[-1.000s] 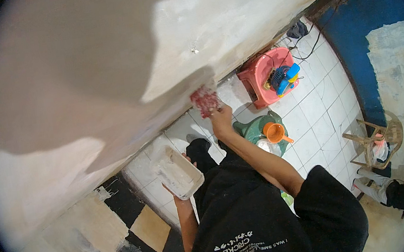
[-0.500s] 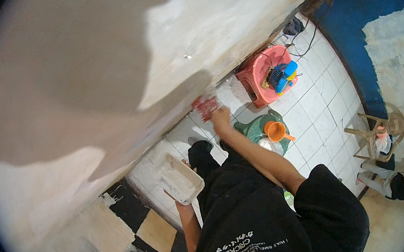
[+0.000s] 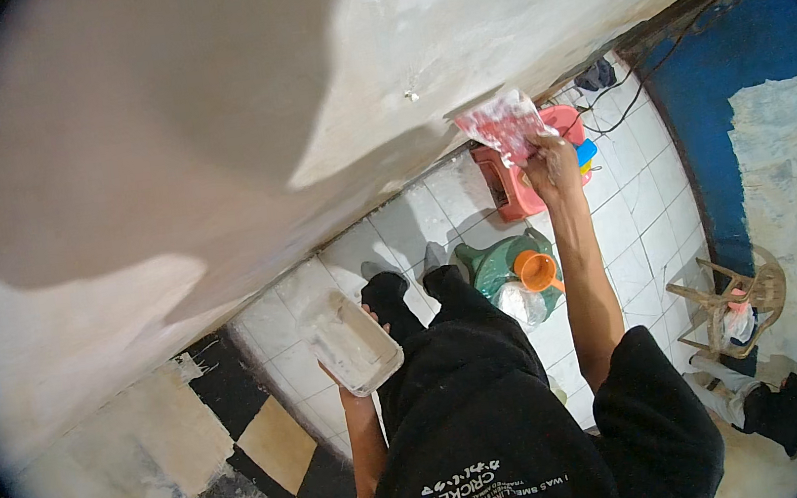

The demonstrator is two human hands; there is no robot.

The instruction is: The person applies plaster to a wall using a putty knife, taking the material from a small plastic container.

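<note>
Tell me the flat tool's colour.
Red, smeared with white: the flat tool in the right hand, best in the head view.

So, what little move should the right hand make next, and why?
I'd probably ease the leading edge of the red spreader lightly against the wall: the right hand holds it close to that surface, and its face is smeared with white material. Whether the edge is touching, I can't tell from this angle.
</note>
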